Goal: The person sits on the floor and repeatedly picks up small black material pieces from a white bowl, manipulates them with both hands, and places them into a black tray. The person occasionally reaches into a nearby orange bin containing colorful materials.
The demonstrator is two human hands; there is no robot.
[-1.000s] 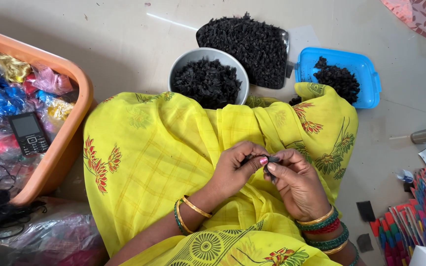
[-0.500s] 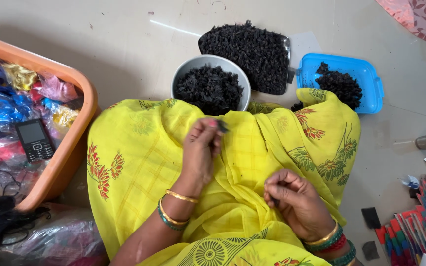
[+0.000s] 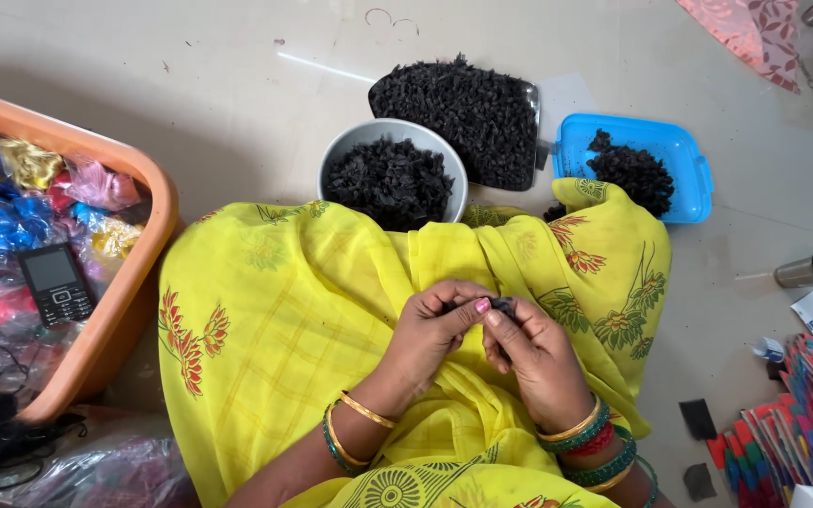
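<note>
I see both hands meeting over the yellow cloth [image 3: 331,320] on the lap. Left hand [image 3: 435,329] and right hand [image 3: 534,353] each pinch one small dark piece [image 3: 502,305] between their fingertips, touching there. Ahead on the floor: grey bowl [image 3: 341,155], black tray [image 3: 378,94], blue tray [image 3: 679,141], all with dark bits. Orange tub [image 3: 157,202] with a phone [image 3: 56,282] at left.
</note>
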